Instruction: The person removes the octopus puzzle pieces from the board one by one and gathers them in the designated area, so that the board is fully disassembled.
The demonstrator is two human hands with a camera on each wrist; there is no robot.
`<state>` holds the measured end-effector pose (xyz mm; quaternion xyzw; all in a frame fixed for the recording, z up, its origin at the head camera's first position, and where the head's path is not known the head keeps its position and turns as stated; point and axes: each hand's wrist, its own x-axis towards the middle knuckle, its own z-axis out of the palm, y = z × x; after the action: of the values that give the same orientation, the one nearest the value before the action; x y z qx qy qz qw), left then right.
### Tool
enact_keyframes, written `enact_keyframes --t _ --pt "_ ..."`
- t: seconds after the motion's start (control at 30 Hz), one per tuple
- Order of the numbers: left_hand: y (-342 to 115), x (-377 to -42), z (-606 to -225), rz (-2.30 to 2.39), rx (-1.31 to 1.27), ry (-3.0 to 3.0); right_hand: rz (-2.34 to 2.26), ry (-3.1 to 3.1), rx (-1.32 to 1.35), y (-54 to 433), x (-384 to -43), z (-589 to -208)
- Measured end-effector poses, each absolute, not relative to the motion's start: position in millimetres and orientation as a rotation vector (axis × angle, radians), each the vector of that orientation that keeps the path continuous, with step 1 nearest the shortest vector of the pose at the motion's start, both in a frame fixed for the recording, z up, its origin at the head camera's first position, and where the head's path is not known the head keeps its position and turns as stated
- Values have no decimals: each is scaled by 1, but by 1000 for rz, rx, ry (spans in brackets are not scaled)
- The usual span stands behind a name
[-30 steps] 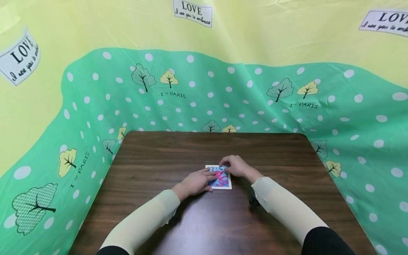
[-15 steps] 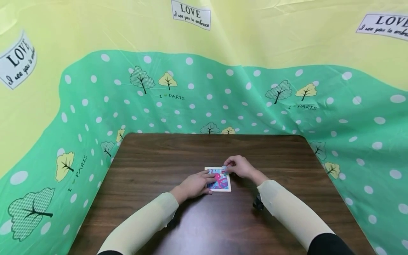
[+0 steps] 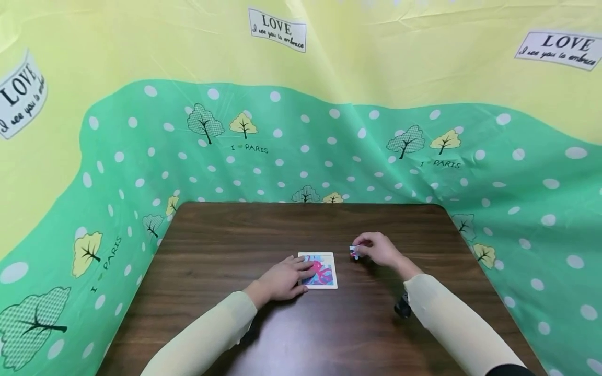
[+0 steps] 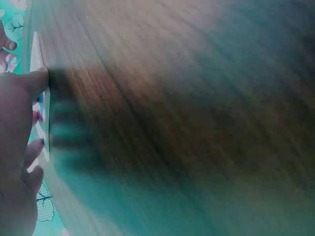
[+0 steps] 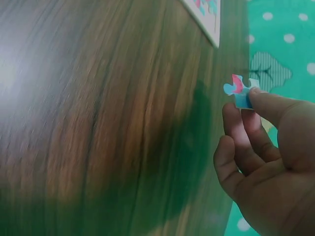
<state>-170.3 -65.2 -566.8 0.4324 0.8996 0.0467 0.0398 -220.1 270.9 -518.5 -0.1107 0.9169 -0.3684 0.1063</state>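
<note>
A small square puzzle board (image 3: 321, 270) with a pink and blue picture lies on the dark wooden table (image 3: 291, 334). My left hand (image 3: 285, 279) rests flat on the board's left edge, fingers straight; in the left wrist view the fingers (image 4: 30, 83) touch the board's white rim (image 4: 45, 123). My right hand (image 3: 376, 249) is off to the right of the board, above the table, pinching a small puzzle piece (image 3: 354, 252). The right wrist view shows the blue and pink piece (image 5: 239, 91) held between thumb and fingertips, with a corner of the board (image 5: 206, 19) beyond.
A green and yellow printed cloth (image 3: 357, 146) with trees and white dots rises round the table on three sides. A small dark object (image 3: 402, 306) sits under my right forearm. Bare wood lies in front of and behind the board.
My right hand has lifted a puzzle piece from the board's top right corner and carried it to the right. The left hand has stayed on the board.
</note>
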Motion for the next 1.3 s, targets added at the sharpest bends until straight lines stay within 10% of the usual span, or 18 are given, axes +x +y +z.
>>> enact_keyframes --t 1.3 --pt "-76 -165 -569 219 1305 2819 -944 2784 -27 348 -231 -537"
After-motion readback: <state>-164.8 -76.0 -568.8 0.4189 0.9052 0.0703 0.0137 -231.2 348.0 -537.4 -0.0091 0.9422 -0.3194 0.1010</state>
